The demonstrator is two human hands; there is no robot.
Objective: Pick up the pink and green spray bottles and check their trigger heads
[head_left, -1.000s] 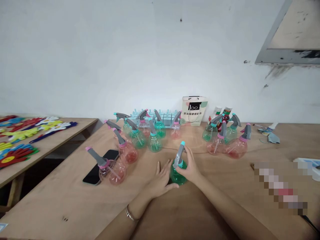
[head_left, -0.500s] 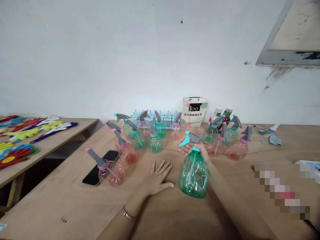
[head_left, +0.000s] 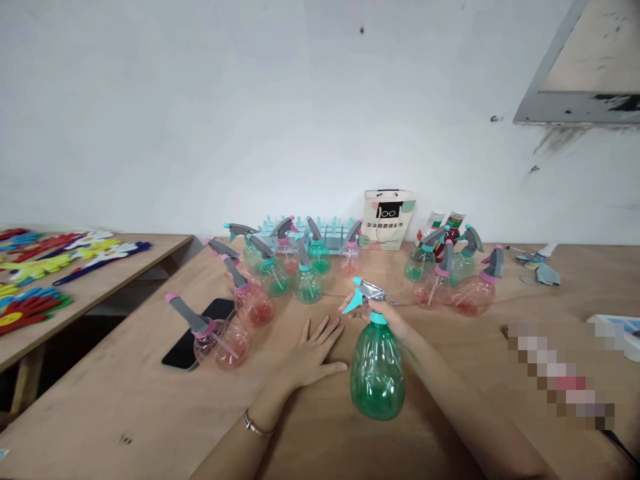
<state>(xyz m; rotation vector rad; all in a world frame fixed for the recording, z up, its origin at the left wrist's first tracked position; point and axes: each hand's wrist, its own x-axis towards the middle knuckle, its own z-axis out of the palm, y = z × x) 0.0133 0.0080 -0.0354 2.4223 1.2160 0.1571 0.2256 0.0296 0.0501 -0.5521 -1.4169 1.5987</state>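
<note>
My right hand (head_left: 387, 317) grips a green see-through spray bottle (head_left: 378, 377) by its neck, just under the grey head with its turquoise nozzle and trigger. The bottle hangs nearly upright over the table, its nozzle pointing left. Flat on the wooden table (head_left: 125, 400) lies my left hand (head_left: 315, 353), fingers spread, holding nothing. A bracelet circles that wrist. Left of it stand pink spray bottles, the closest one (head_left: 227, 343) beside a black phone (head_left: 193, 337). Beyond my fingertips is another green spray bottle (head_left: 309, 283).
More spray bottles stand at the back right, including a pink one (head_left: 473, 293). A paper bag (head_left: 387, 230) and a light-blue rack (head_left: 335, 237) are near the wall. Colourful hand-shaped cutouts (head_left: 65, 263) cover a table at left. A blurred-out object (head_left: 557, 377) lies at right.
My right hand has brought the green spray bottle slightly left and lower, and turned it a little. My left hand has stayed flat in place.
</note>
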